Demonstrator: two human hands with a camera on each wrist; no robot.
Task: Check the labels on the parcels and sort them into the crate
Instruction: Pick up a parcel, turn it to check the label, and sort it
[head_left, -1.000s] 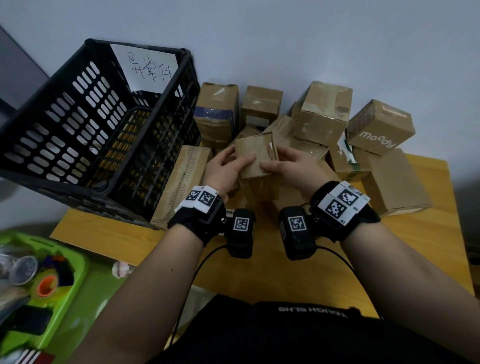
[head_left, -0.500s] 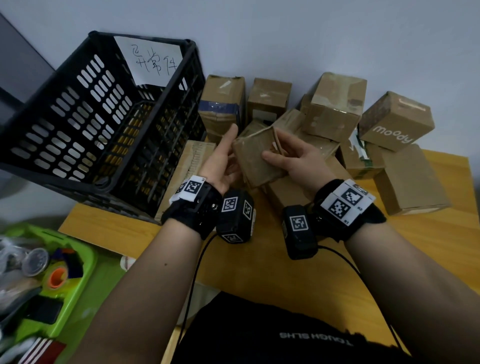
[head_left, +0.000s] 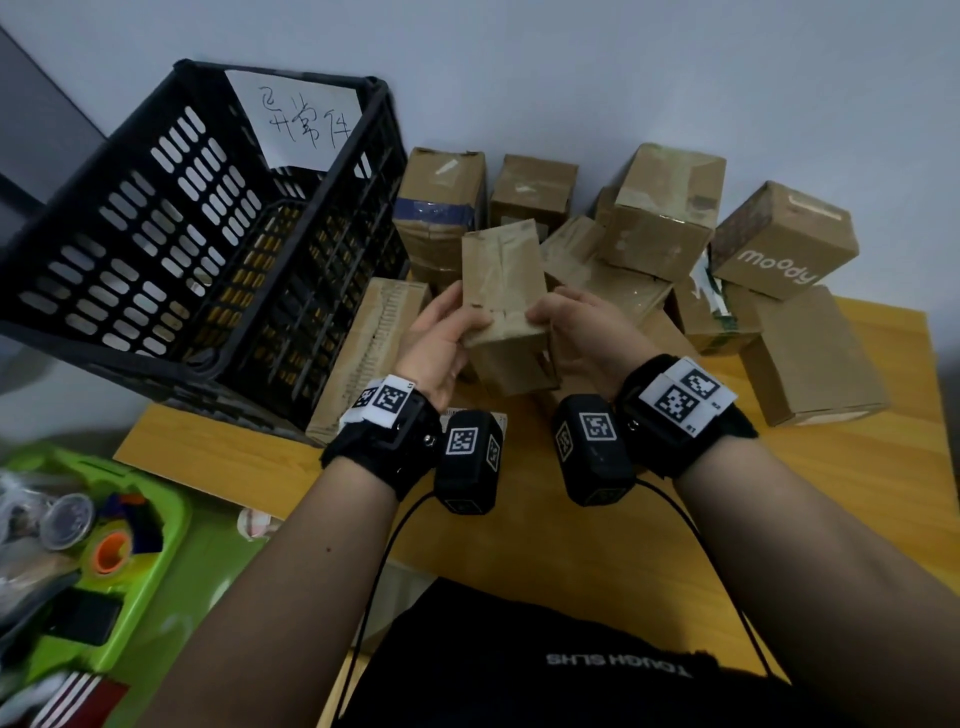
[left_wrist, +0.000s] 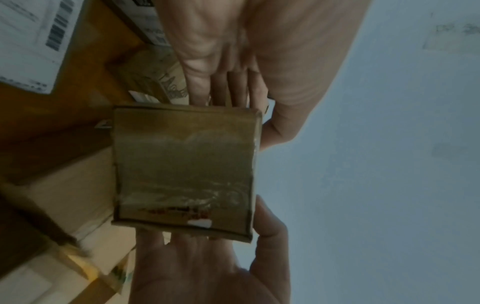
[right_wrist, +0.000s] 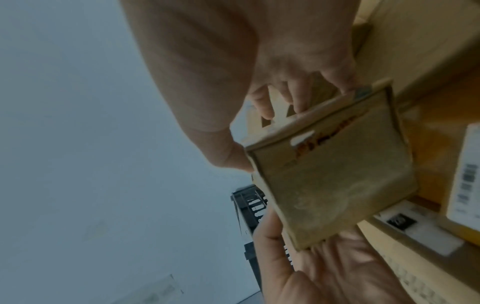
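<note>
I hold a small brown cardboard parcel (head_left: 506, 306) above the wooden table (head_left: 841, 499) with both hands. My left hand (head_left: 441, 338) grips its left side, thumb on the top face. My right hand (head_left: 574, 330) grips its right side. In the left wrist view the parcel's end face (left_wrist: 184, 170) shows glossy tape and a red smudged print, held between my left hand (left_wrist: 241, 86) above and the right hand below. In the right wrist view my right hand (right_wrist: 272, 107) pinches the parcel (right_wrist: 332, 181) at its edge. The black slotted crate (head_left: 156, 234), tilted, stands at the left and bears a handwritten paper sheet (head_left: 304, 124).
Several brown parcels are piled against the wall behind my hands, among them a "moody" box (head_left: 779, 249) and a blue-taped box (head_left: 439, 208). A long flat box (head_left: 363, 353) leans against the crate. A green bin (head_left: 171, 561) of odds and ends sits lower left.
The parcel has been turned and lifted a little, so its long side now points away from me. My left hand has gone from flat against it to gripping its side.
</note>
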